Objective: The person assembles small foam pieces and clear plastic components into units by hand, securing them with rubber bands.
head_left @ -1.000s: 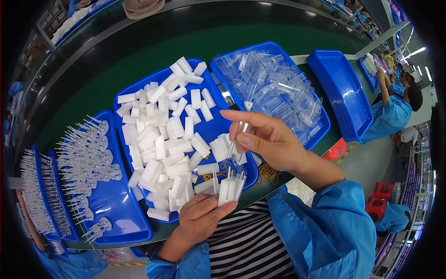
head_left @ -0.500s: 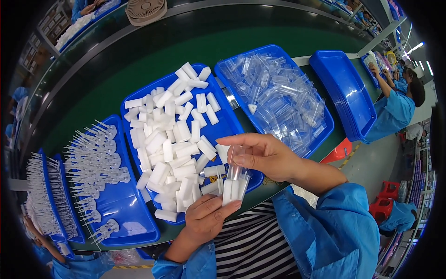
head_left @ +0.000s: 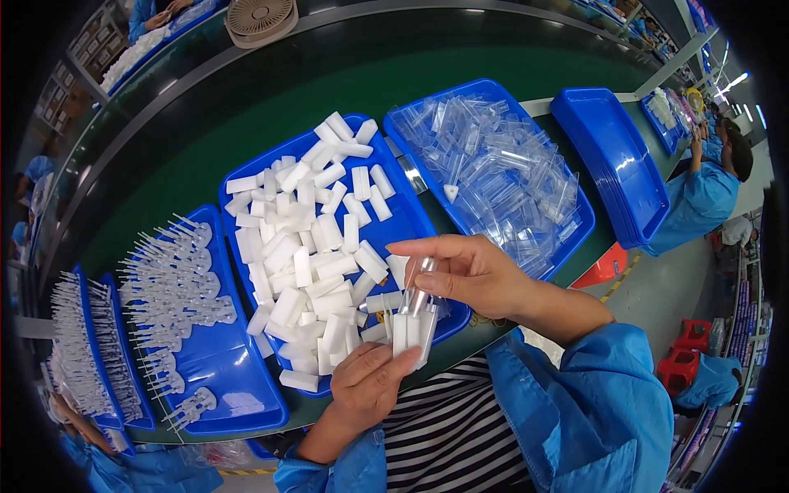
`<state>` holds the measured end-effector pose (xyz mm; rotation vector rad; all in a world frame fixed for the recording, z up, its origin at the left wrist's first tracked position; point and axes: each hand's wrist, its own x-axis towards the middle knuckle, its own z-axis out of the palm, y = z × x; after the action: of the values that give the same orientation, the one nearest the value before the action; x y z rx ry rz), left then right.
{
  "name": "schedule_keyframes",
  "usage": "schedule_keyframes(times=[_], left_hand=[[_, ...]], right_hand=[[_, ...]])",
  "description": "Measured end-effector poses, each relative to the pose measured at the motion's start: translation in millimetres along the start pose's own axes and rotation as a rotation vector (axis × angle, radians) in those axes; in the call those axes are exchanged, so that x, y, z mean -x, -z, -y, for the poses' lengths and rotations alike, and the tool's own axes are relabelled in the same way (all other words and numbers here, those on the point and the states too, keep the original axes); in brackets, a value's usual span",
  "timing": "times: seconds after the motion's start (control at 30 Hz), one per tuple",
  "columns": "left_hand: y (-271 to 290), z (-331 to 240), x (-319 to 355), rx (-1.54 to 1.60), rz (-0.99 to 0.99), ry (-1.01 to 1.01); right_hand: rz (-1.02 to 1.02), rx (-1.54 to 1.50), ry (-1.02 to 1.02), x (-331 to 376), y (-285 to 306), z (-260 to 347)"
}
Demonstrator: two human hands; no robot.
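Observation:
My left hand [head_left: 362,393] is closed low in front of me, its thumb and fingers pinching white blocks [head_left: 404,335] that stand upright side by side. Clear plastic, like the loose pieces in the tray, surrounds or lies against these blocks; which of the two, I cannot tell. From the right, my right hand [head_left: 477,278] pinches the upper end of a clear plastic sleeve [head_left: 417,289] between thumb and fingers, its index finger stretched out leftward. A thin pointed metal tip [head_left: 387,316] shows beside the blocks, its lower part hidden by my left hand.
Beyond my hands, a blue tray [head_left: 403,220] holds many white blocks [head_left: 316,263]. Right of it, another tray [head_left: 585,205] carries clear plastic pieces [head_left: 493,177], then stacked blue trays [head_left: 612,164]. Leftward, a tray [head_left: 222,361] bears white pronged parts [head_left: 177,279]. Co-workers sit nearby.
Both hands keep their grips, with only a slight shift of the clear sleeve and blocks between them. The whole view has drifted a little. At the right, a co-worker's arms have moved.

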<state>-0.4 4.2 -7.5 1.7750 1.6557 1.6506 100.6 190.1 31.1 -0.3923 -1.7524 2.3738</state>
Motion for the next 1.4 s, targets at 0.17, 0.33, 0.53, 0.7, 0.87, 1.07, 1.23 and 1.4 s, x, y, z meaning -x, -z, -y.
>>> schedule_keyframes(times=[0.17,0.33,0.53,0.7,0.87,1.07,1.23,1.4], left_hand=[[1,-3,9,-0.006,-0.007,0.255],[2,-6,2,0.061,0.011,0.294],[1,-5,-1,0.012,0.026,0.222],[2,-6,-3,0.013,0.034,0.223],[1,-5,-3,0.007,0.062,0.216],[1,-5,-2,0.032,0.072,0.247],[1,-6,-4,0.023,0.084,0.239],[3,-7,-3,0.018,0.088,0.224]], right_hand=[[0.007,0.156,0.043,1,1,4],[0.019,0.231,0.080,1,3,3],[0.032,0.246,0.086,1,3,2],[0.052,0.194,0.016,0,1,9],[0.099,0.366,0.075,-2,7,9],[0.118,0.429,0.064,-4,9,14],[0.133,0.443,0.060,-4,7,21],[0.187,0.408,0.040,-4,9,19]])
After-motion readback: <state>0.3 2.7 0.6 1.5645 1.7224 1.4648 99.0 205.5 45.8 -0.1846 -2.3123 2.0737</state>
